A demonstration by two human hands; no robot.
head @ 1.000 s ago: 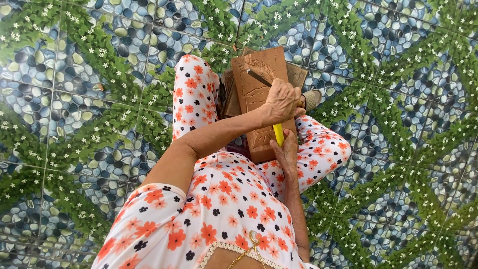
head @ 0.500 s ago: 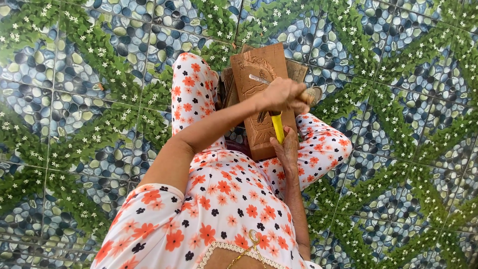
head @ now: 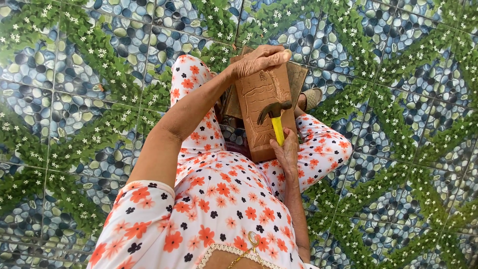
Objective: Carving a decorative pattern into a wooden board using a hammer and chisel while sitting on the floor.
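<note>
**Carved plank braced on the lap, hammer poised over it**

We sit on a floor tiled with a pebble-and-leaf pattern (head: 74, 99), legs in flower-print cloth (head: 219, 199), and the work lies just past the knees, toward 12 o'clock from our chest. The carved wooden plank (head: 261, 107) leans lengthwise away from us over a second, darker board (head: 298, 79) that shows at its 2 o'clock side. Our left hand (head: 259, 60) wraps over the plank's far end, fingers curled closed on the top edge. Our right hand (head: 286, 154) grips the yellow handle of a hammer (head: 275, 115), fingers closed round it, the dark head resting on or hovering just over the carved face; we cannot tell which.

We judge the plank stiff and fairly heavy, not slippery, though its shallow carving could bruise. The top edge and long sides look the safest hold. A sandalled foot (head: 312, 97) peeks out at 3 o'clock.
</note>
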